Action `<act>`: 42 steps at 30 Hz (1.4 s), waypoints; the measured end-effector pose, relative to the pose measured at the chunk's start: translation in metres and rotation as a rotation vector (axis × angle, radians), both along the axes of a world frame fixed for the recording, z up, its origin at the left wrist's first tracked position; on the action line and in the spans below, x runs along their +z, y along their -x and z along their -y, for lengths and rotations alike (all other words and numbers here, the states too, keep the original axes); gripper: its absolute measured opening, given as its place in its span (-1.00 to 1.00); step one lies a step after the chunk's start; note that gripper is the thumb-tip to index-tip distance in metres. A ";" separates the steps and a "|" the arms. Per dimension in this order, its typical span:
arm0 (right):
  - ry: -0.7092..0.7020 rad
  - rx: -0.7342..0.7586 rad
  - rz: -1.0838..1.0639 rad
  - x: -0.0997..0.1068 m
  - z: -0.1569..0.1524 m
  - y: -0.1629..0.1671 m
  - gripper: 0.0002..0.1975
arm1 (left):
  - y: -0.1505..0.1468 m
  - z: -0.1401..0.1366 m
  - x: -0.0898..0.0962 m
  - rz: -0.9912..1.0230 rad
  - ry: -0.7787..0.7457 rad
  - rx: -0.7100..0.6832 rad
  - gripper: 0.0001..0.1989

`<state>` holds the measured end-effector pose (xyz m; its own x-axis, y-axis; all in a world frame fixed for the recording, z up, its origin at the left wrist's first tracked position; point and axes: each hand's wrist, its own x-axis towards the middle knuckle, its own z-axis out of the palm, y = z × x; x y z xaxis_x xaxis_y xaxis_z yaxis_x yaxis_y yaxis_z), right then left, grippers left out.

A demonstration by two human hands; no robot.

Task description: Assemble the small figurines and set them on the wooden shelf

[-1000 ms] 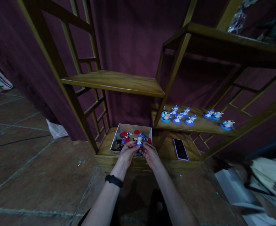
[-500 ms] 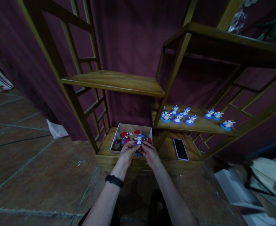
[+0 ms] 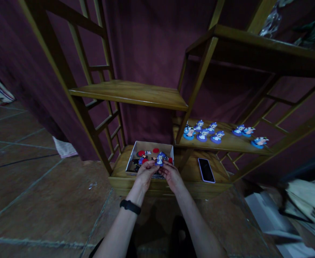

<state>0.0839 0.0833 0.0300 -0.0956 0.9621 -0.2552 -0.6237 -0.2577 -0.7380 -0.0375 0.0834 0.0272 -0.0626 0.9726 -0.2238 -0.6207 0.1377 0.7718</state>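
Observation:
Between my two hands is a small purple-and-white figurine (image 3: 160,159), held upright by its round base just above the front part of a shallow box. My left hand (image 3: 146,173) grips the base from the left, with a dark band around that wrist. From the other side, the fingers of my right hand (image 3: 172,173) close on the same base. Inside the box (image 3: 132,157) lie several figurines with red bases, some partly hidden behind my hands.
Several purple and blue-based figurines (image 3: 203,134) stand on the shelf (image 3: 235,141) to the right. A phone (image 3: 206,170) lies on the lower board. Above the box juts another wooden shelf (image 3: 130,92). White boxes (image 3: 270,215) sit on the floor at right.
The figurine in my hands has turned slightly and shifted a little to the right. Both hands stay in nearly the same place.

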 end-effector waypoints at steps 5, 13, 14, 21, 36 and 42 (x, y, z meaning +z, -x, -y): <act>-0.003 0.011 0.009 -0.002 -0.001 0.000 -0.73 | -0.002 -0.003 -0.006 -0.052 -0.034 0.032 -0.54; 0.015 0.016 0.043 -0.003 -0.002 0.000 -0.75 | -0.004 -0.004 -0.008 -0.153 -0.039 0.087 -0.50; 0.017 0.015 0.048 -0.003 -0.002 0.000 -0.75 | -0.004 -0.004 -0.008 -0.162 -0.040 0.092 -0.50; 0.008 0.015 0.059 0.000 0.000 -0.001 -0.72 | -0.005 -0.002 -0.005 -0.160 -0.069 0.100 -0.51; -0.019 -0.022 0.074 -0.008 -0.002 0.000 -0.69 | -0.003 -0.003 -0.006 -0.064 -0.055 0.063 -0.58; -0.009 -0.038 0.080 -0.007 -0.001 -0.001 -0.67 | -0.002 -0.001 -0.003 -0.021 -0.016 0.029 -0.60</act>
